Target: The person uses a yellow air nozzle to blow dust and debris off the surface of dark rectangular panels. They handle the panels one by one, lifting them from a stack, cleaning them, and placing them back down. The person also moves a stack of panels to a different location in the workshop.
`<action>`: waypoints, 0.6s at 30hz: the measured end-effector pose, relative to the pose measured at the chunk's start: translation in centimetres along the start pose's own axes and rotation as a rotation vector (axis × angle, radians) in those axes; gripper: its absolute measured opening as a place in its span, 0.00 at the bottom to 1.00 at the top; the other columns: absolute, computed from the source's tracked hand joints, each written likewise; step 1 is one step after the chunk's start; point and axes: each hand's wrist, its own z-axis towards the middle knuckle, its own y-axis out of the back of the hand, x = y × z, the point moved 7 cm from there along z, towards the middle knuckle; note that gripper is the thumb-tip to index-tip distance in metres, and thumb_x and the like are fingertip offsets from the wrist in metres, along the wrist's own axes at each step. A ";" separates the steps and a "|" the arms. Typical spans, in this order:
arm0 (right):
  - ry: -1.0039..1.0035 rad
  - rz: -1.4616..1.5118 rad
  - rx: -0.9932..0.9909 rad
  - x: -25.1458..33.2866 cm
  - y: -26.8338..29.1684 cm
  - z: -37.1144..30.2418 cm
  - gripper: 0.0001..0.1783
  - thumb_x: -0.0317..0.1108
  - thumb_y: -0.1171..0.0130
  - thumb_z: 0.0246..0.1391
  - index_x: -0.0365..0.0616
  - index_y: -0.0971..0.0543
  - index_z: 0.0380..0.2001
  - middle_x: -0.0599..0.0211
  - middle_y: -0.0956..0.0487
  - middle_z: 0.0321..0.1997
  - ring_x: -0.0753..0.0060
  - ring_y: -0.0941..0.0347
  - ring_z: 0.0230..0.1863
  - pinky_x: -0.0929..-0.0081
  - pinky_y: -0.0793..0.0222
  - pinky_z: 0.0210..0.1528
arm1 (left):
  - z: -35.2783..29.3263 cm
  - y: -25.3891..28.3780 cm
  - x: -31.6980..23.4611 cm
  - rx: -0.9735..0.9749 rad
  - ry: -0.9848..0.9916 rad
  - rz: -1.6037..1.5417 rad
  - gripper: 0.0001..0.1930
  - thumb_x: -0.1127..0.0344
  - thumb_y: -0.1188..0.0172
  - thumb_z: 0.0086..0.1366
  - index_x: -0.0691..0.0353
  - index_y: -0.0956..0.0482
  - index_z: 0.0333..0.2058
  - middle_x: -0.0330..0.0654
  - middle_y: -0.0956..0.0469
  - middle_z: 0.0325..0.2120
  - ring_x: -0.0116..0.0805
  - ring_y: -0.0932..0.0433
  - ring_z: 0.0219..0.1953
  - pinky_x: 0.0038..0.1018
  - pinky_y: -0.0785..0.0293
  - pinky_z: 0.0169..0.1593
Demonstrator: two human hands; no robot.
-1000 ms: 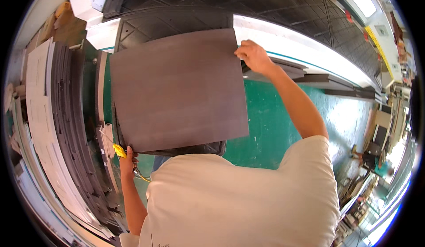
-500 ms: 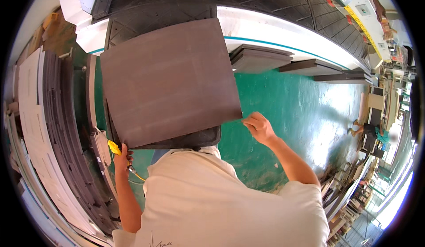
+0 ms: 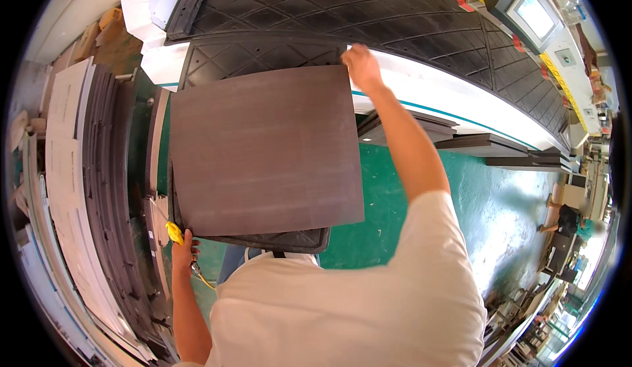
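Observation:
A flat brown rectangular panel (image 3: 266, 150) lies in front of me on a black support (image 3: 289, 240), whose edge shows below it. My left hand (image 3: 185, 248) is closed around a yellow air blow gun (image 3: 174, 233) at the panel's near left corner. A thin yellow hose (image 3: 207, 281) trails from the gun. At the panel's far right corner is my right hand (image 3: 363, 69), its fingers bent together and slightly blurred. Whether they pinch the panel's edge or some small thing cannot be made out.
A black grooved machine bed (image 3: 368, 8) spans the far side, with a screen (image 3: 532, 11) at right. Stacked boards (image 3: 108, 169) stand at left. More dark panels (image 3: 421, 130) lean against the white machine side (image 3: 428, 94). Another person (image 3: 569, 221) is far right.
My right hand has gone from the panel's near right corner to its far right corner. My left hand still holds the blow gun by the near left corner. The view has shifted.

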 end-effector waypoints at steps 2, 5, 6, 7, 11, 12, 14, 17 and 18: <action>-0.091 -0.005 0.092 -2.6 -0.9 3.3 0.04 0.28 0.40 0.58 0.45 0.16 0.35 0.58 0.21 0.41 0.50 0.24 0.50 0.56 0.27 0.53 | -0.6 -0.3 -0.7 0.010 0.014 0.027 0.24 0.42 0.36 0.69 0.59 0.26 0.44 0.41 0.18 0.31 0.26 0.26 0.20 0.22 0.36 0.21; -0.139 0.085 0.121 -2.1 -1.0 5.0 0.05 0.31 0.39 0.60 0.47 0.15 0.35 0.61 0.21 0.41 0.53 0.24 0.52 0.58 0.26 0.53 | -0.8 0.1 -0.4 0.013 0.041 0.016 0.24 0.42 0.36 0.69 0.60 0.25 0.46 0.41 0.18 0.31 0.26 0.26 0.20 0.22 0.36 0.21; -0.103 0.086 0.142 -1.6 -0.5 5.0 0.05 0.31 0.39 0.60 0.48 0.14 0.35 0.62 0.20 0.41 0.54 0.24 0.52 0.58 0.26 0.53 | -0.7 -0.1 -0.1 0.016 0.050 0.005 0.25 0.43 0.36 0.69 0.60 0.25 0.46 0.40 0.18 0.31 0.26 0.26 0.20 0.22 0.36 0.21; -0.070 0.091 0.165 -1.1 -0.2 4.0 0.05 0.31 0.39 0.61 0.48 0.14 0.35 0.63 0.20 0.41 0.55 0.24 0.52 0.58 0.26 0.54 | -0.7 -0.1 0.1 0.013 0.046 -0.010 0.24 0.43 0.36 0.69 0.60 0.25 0.46 0.40 0.18 0.31 0.26 0.26 0.21 0.22 0.36 0.21; 0.054 0.115 0.173 1.1 1.5 0.2 0.06 0.33 0.39 0.61 0.46 0.14 0.34 0.65 0.21 0.37 0.56 0.25 0.48 0.58 0.26 0.50 | -0.1 0.0 0.6 0.025 0.017 -0.014 0.24 0.43 0.36 0.69 0.60 0.24 0.46 0.40 0.19 0.31 0.26 0.26 0.22 0.22 0.36 0.22; 0.075 0.118 0.168 1.7 2.2 -1.2 0.06 0.33 0.38 0.61 0.45 0.14 0.34 0.65 0.21 0.37 0.56 0.25 0.47 0.58 0.26 0.49 | 0.0 0.2 0.3 0.035 0.007 -0.002 0.23 0.43 0.36 0.69 0.60 0.24 0.45 0.39 0.19 0.32 0.25 0.26 0.23 0.22 0.36 0.22; 0.098 0.137 0.238 4.0 3.1 -4.6 0.05 0.32 0.39 0.59 0.47 0.15 0.35 0.64 0.22 0.37 0.54 0.26 0.46 0.57 0.27 0.48 | -0.3 0.2 0.0 0.039 0.023 0.008 0.23 0.43 0.35 0.69 0.60 0.24 0.43 0.38 0.20 0.32 0.25 0.26 0.23 0.21 0.36 0.22; 0.183 0.141 0.375 7.3 5.0 -12.9 0.08 0.29 0.40 0.54 0.50 0.17 0.38 0.63 0.22 0.38 0.51 0.26 0.49 0.55 0.27 0.51 | 0.3 0.3 -0.1 0.063 0.033 0.006 0.24 0.43 0.34 0.68 0.60 0.24 0.42 0.37 0.20 0.32 0.25 0.26 0.24 0.21 0.35 0.24; 0.236 0.163 0.322 8.8 6.2 -16.1 0.09 0.28 0.39 0.52 0.50 0.17 0.38 0.63 0.22 0.38 0.51 0.26 0.49 0.54 0.27 0.52 | 0.4 0.3 0.0 0.078 0.033 0.010 0.24 0.43 0.34 0.68 0.60 0.24 0.42 0.37 0.20 0.32 0.25 0.26 0.24 0.22 0.35 0.24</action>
